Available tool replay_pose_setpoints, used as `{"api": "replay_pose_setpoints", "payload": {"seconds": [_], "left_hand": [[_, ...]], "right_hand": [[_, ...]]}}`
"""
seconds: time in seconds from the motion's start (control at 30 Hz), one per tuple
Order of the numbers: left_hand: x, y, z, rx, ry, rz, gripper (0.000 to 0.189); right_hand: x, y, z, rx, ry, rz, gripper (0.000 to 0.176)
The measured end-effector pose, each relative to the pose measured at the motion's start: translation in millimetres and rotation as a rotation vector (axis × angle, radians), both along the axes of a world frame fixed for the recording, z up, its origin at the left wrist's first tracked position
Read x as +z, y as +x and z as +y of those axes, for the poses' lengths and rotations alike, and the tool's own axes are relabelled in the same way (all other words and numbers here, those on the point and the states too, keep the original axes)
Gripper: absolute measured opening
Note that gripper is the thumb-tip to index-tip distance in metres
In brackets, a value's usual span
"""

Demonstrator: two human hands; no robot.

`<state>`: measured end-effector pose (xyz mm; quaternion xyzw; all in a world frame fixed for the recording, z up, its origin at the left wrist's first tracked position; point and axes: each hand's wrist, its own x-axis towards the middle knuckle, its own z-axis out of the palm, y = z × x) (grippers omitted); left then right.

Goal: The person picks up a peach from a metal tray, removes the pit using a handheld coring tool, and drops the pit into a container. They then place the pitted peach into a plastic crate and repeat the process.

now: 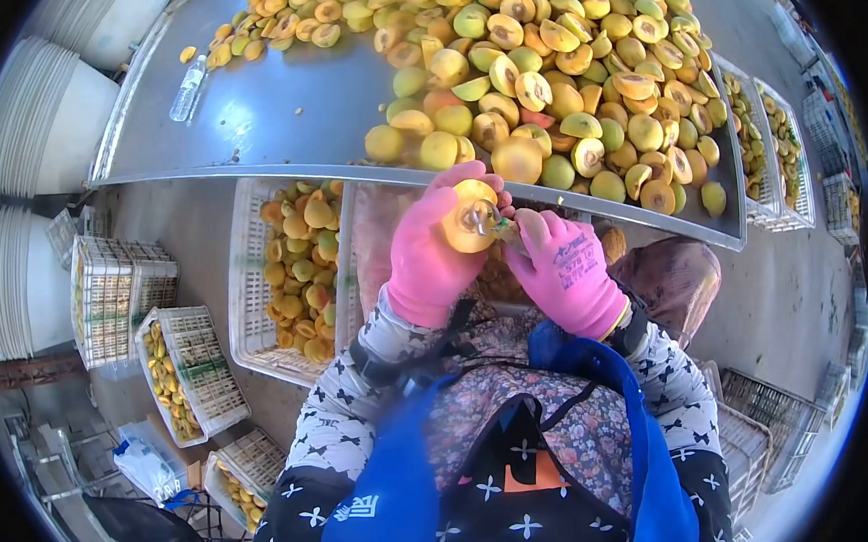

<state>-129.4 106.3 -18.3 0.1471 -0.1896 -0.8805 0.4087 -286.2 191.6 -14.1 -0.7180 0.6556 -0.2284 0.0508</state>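
Note:
In a pink glove, my left hand (427, 252) holds a halved yellow fruit (467, 220), its cut face turned toward my right hand. My right hand (563, 266), gloved in pink too, is closed round a small tool whose metal tip (495, 225) touches the middle of the cut face. Most of the tool is hidden by the fingers. Both hands are just below the near edge of a metal table (319, 130), where a large heap of halved yellow and green fruit (562, 97) lies.
A plastic bottle (187, 90) lies on the table's left part. Below the table stands a white crate (248, 281) with fruit halves. More crates (209, 371) are at the left, others (786, 154) at the right. Stacked white tubs (44, 125) stand far left.

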Motion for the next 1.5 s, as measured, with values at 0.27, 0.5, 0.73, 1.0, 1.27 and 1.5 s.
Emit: {"api": "replay_pose_setpoints", "payload": {"seconds": [0.27,0.5,0.73,1.0,1.27,1.5], "left_hand": [[3,-1,11,0.046,-0.119,-0.239,0.028],[3,-15,17,0.312,-0.21,-0.366,0.028],[16,-5,12,0.157,-0.15,-0.543,0.029],[3,-9,6,0.078,-0.366,-0.618,0.038],[9,-7,-8,-0.321,-0.5,-0.428,0.059],[-1,127,-57,-0.032,-1.344,-1.285,0.03]], "right_hand": [[-10,3,4,0.11,0.042,-0.024,0.028],[-7,32,9,0.099,0.113,-0.401,0.027],[-19,27,12,0.188,0.084,-0.531,0.027],[-22,25,10,0.24,0.222,-0.793,0.021],[9,-13,20,0.432,1.151,-1.683,0.016],[-20,-35,44,0.175,0.657,-0.66,0.025]]}}
